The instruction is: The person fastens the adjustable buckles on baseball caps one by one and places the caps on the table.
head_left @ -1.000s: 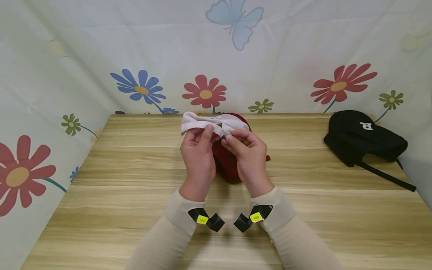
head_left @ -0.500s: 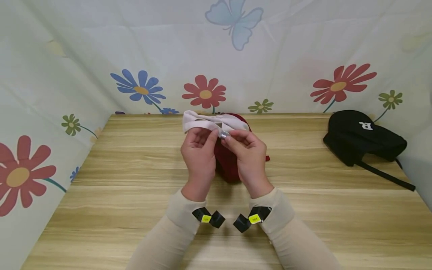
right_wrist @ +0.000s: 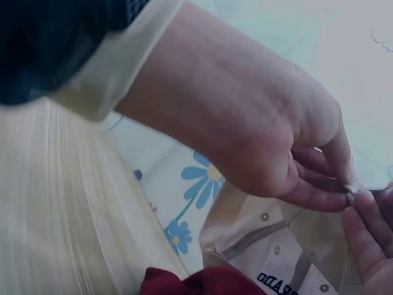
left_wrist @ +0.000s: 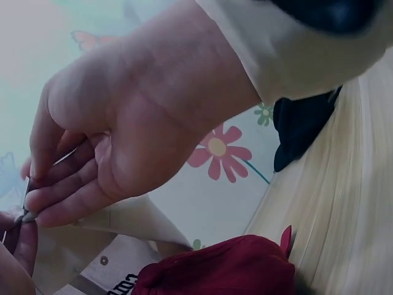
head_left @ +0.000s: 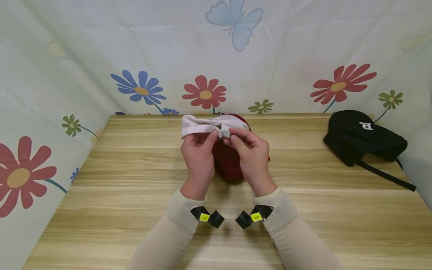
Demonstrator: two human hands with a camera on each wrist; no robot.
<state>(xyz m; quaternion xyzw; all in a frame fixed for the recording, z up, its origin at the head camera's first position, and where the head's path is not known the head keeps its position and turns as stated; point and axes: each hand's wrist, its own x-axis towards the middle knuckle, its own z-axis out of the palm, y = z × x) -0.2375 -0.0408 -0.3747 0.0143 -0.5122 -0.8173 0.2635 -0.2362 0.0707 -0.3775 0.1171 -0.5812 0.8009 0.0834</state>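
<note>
Both hands meet at the adjustable strap of a cream cap (head_left: 233,120), held above the table with its back opening facing me. My left hand (head_left: 198,161) pinches the strap between thumb and fingers, left of a small grey metal buckle (head_left: 226,134). With thumb and forefinger, my right hand (head_left: 254,159) pinches the strap at the buckle's right side. Dark lettering and eyelets show on the cream cap (right_wrist: 245,224) in the right wrist view. A dark red cap (head_left: 229,167) lies underneath, partly hidden by the hands; its small tab shows in the left wrist view.
A black cap (head_left: 351,131) with a white letter R lies at the right of the wooden table (head_left: 135,165), its strap trailing toward the front. A flower-printed cloth (head_left: 283,56) hangs behind the table and along its left side.
The left thumb has shifted right along the strap, close to the buckle. The buckle has turned, and its flat face now shows. The cream cap has dipped slightly; the black cap stays put.
</note>
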